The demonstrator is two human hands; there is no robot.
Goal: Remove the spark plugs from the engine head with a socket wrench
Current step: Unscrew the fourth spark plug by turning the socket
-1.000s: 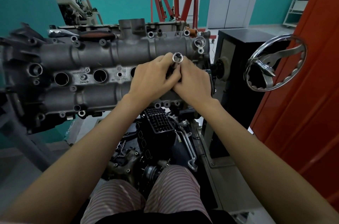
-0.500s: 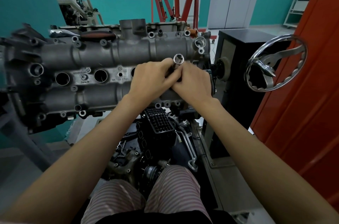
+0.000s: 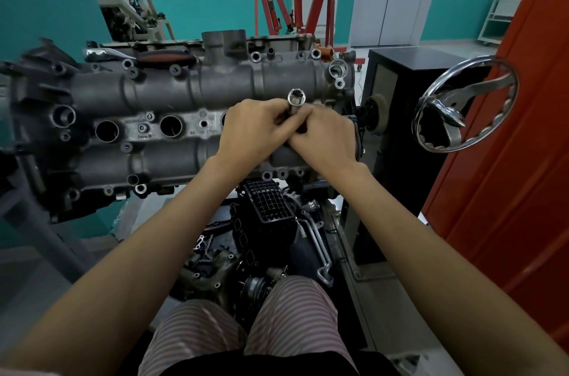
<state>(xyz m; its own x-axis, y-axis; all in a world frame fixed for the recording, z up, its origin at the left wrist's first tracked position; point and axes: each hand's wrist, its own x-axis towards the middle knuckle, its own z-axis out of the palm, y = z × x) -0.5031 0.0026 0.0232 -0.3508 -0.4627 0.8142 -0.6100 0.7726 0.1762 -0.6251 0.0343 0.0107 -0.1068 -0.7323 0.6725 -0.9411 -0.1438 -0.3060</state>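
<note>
Fingers of left hand [image 3: 252, 129] and right hand [image 3: 323, 135] grip the socket [image 3: 296, 98] over the engine head [image 3: 197, 89] (two plug wells [image 3: 171, 126] look empty; others hidden).

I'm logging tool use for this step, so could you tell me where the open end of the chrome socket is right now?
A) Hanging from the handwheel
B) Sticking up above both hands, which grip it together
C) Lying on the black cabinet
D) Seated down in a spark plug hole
B: the chrome socket shows its open end above the left hand and right hand, whose fingers wrap it in front of the engine head.
</note>
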